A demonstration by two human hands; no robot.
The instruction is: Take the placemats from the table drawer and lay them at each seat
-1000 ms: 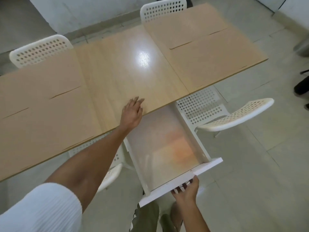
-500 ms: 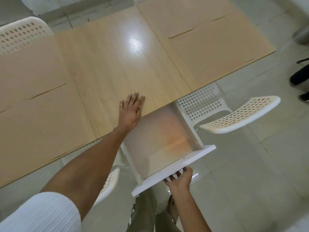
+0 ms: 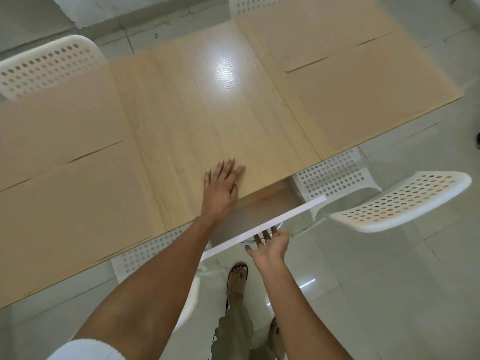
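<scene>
Your left hand [image 3: 222, 189] lies flat on the wooden table [image 3: 207, 110]; your right hand [image 3: 270, 244], fingers straight, presses the white drawer [image 3: 262, 224] front above pale floor tiles [image 3: 389, 294].

Clothing and footwear of the person

White ribbed sleeve [image 3: 85, 349] covers the left upper arm; forearms bare. Olive-green trousers [image 3: 235, 333]. Dark strapped sandals [image 3: 237, 278] on both feet.

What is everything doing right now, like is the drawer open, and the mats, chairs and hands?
Drawer: partly open, nearly pushed in.
Left hand: flat, fingers straight, resting on the table edge.
Right hand: fingers straight against the drawer front.
Placemats: four laid flat, two left, two right.
Near right chair: angled out from the table.
Far left chair: pushed up to the table.
</scene>
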